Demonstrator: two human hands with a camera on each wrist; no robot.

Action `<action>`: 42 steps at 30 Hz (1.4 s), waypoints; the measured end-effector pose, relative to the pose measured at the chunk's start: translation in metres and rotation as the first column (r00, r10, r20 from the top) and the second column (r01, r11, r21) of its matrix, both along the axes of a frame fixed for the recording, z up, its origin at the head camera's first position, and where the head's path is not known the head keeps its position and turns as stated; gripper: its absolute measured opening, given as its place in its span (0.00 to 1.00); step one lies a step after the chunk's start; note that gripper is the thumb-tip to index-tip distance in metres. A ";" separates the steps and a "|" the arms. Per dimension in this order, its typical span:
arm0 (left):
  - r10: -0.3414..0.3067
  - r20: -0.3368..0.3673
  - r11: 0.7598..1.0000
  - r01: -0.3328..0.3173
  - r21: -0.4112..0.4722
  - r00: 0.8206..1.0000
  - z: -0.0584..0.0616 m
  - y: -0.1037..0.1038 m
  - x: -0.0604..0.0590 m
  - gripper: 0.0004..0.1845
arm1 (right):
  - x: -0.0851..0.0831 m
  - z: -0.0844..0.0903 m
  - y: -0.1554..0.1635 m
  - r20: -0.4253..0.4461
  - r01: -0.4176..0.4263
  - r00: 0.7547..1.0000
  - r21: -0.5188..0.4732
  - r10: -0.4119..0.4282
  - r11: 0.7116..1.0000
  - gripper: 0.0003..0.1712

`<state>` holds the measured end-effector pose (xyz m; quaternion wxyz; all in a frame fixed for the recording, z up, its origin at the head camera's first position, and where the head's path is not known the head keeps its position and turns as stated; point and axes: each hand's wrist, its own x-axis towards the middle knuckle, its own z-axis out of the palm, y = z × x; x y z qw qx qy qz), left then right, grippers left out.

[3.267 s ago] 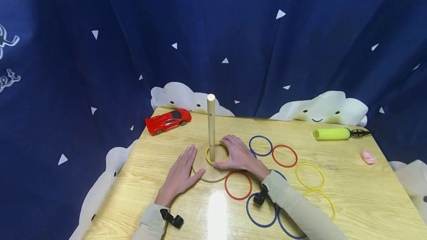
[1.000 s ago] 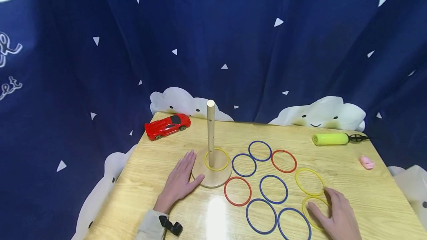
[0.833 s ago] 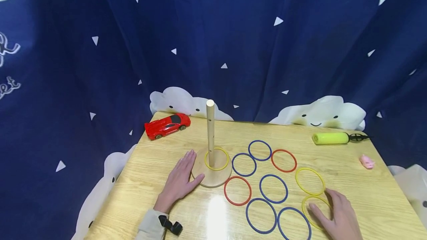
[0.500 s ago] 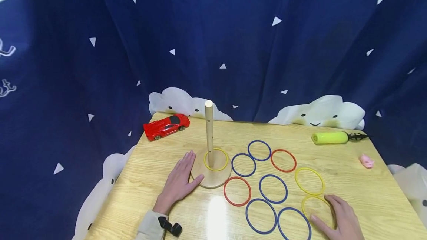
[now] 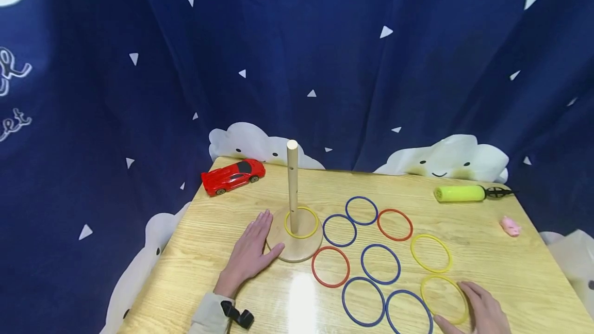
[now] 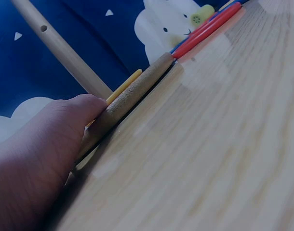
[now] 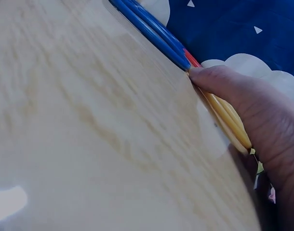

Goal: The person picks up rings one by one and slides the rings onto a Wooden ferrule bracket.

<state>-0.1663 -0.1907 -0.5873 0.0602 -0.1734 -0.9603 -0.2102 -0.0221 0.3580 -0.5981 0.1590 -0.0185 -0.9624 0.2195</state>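
Observation:
My left hand (image 5: 249,252) lies with straight fingers against the left side of a round wooden base (image 5: 294,251), its thumb at the base's front edge. From that base rises an upright wooden peg (image 5: 293,184), and a yellow ring (image 5: 317,223) lies around its foot. At the lower right, my right hand (image 5: 484,313) is beside another yellow ring (image 5: 423,298) lying on the table. Its fingertips are at the ring's right edge and its thumb at the near left edge. In the right wrist view the thumb (image 7: 219,79) reaches along the ring; the other fingers are hidden.
Right of the base lie several blue rings (image 5: 323,231), two red rings (image 5: 313,267) and a further yellow ring (image 5: 412,251). A red toy car (image 5: 233,177) stands at the back left. A yellow-green pump (image 5: 460,193) and a small pink toy (image 5: 511,226) are at the right.
From the peg's base, where it held a yellow ring, my right hand has gone to the lower-right yellow ring, then slid slightly nearer and right. The ring on the base was released; my left hand stayed.

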 end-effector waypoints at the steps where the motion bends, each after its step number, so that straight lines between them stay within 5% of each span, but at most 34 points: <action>1: 0.001 0.007 1.000 -0.001 -0.004 1.000 0.000 0.000 0.000 0.50 | 0.000 -0.001 -0.001 -0.006 0.007 1.000 0.002 -0.007 1.000 0.57; 24: 0.006 0.012 1.000 -0.006 -0.010 1.000 0.001 -0.002 0.002 0.49 | -0.005 0.012 -0.007 -0.062 0.062 0.996 0.008 -0.062 0.998 0.51; 35: 0.005 0.013 1.000 -0.005 -0.002 1.000 0.001 -0.001 0.002 0.50 | -0.020 0.028 -0.007 -0.250 -0.083 0.966 -0.058 0.067 0.995 0.51; 42: -0.005 -0.025 1.000 0.005 0.003 1.000 -0.001 0.001 0.000 0.50 | -0.034 0.060 -0.010 -0.200 -0.123 0.974 -0.054 0.110 0.991 0.50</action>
